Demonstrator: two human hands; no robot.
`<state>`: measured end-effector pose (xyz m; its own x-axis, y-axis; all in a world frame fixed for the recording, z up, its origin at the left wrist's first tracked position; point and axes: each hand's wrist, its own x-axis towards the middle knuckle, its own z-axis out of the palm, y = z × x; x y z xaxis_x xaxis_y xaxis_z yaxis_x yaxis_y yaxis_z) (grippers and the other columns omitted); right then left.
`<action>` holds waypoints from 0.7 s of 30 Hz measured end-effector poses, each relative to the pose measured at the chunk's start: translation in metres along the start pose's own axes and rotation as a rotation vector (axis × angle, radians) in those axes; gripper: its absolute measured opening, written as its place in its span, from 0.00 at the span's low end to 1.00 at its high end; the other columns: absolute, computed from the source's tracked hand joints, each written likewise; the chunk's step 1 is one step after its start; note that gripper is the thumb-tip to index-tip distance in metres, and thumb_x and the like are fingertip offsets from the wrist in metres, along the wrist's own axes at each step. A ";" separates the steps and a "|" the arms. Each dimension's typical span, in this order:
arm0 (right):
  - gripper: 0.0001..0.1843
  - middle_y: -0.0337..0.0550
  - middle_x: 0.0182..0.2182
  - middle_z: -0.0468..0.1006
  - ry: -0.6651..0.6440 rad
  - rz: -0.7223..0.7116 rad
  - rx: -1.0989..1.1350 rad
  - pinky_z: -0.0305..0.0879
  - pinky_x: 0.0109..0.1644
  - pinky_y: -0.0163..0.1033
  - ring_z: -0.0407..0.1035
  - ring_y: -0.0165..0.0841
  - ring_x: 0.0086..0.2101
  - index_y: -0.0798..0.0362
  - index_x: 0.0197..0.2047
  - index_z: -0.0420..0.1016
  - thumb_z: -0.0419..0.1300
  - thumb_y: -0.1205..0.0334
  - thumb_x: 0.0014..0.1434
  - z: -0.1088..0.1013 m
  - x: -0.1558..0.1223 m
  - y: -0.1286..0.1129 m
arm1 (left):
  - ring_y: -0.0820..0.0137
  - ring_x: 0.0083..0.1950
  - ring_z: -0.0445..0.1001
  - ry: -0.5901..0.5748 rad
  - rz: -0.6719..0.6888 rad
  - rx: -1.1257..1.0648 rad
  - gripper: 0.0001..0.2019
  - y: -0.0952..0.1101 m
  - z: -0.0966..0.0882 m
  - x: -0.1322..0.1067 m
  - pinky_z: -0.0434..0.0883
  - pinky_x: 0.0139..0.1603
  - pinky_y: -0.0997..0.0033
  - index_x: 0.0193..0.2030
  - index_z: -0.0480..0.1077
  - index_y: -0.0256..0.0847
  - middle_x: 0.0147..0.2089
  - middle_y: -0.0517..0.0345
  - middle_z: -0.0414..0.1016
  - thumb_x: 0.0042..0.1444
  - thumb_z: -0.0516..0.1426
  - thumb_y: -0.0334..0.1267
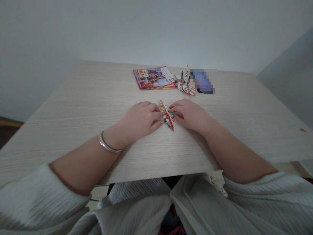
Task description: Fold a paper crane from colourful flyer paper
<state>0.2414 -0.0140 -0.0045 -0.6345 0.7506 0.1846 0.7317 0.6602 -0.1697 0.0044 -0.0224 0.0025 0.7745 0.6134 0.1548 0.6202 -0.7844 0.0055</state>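
A small folded piece of printed paper [167,117], red, white and yellow, lies on the light wooden table [85,107] between my two hands. My left hand [140,119] rests on the table with its fingers curled, the fingertips pinching the paper's left side. My right hand [190,114] presses the paper's right side with curled fingers. A silver bangle [107,146] circles my left wrist.
At the back of the table lie a colourful printed leaflet [153,78], a finished folded paper figure [185,83] and a blurred-out bluish object [202,82]. A pale wall stands behind the table. The near table edge runs just above my lap.
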 end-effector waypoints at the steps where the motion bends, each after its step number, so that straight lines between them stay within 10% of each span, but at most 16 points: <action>1: 0.16 0.52 0.50 0.84 -0.012 0.009 -0.034 0.66 0.60 0.50 0.73 0.43 0.50 0.56 0.49 0.82 0.56 0.70 0.64 -0.001 0.001 -0.003 | 0.54 0.52 0.77 0.009 -0.022 0.005 0.20 0.004 -0.002 0.000 0.74 0.57 0.50 0.58 0.77 0.37 0.51 0.43 0.80 0.70 0.52 0.46; 10: 0.08 0.52 0.56 0.81 0.051 -0.075 -0.007 0.60 0.68 0.54 0.70 0.45 0.58 0.55 0.41 0.81 0.60 0.69 0.61 0.002 0.002 -0.006 | 0.50 0.58 0.75 -0.011 -0.139 0.002 0.28 0.015 0.000 -0.002 0.72 0.61 0.48 0.63 0.72 0.33 0.58 0.41 0.77 0.68 0.54 0.55; 21: 0.14 0.51 0.49 0.83 -0.010 -0.105 -0.071 0.64 0.60 0.48 0.72 0.43 0.51 0.55 0.52 0.81 0.61 0.66 0.65 -0.005 0.000 -0.009 | 0.55 0.55 0.77 0.063 -0.099 -0.065 0.18 -0.004 0.005 0.002 0.73 0.59 0.52 0.60 0.75 0.36 0.56 0.44 0.80 0.68 0.53 0.38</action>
<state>0.2359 -0.0204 0.0015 -0.7107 0.6780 0.1880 0.6767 0.7318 -0.0808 0.0041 -0.0179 -0.0021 0.6993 0.6825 0.2124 0.6821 -0.7261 0.0872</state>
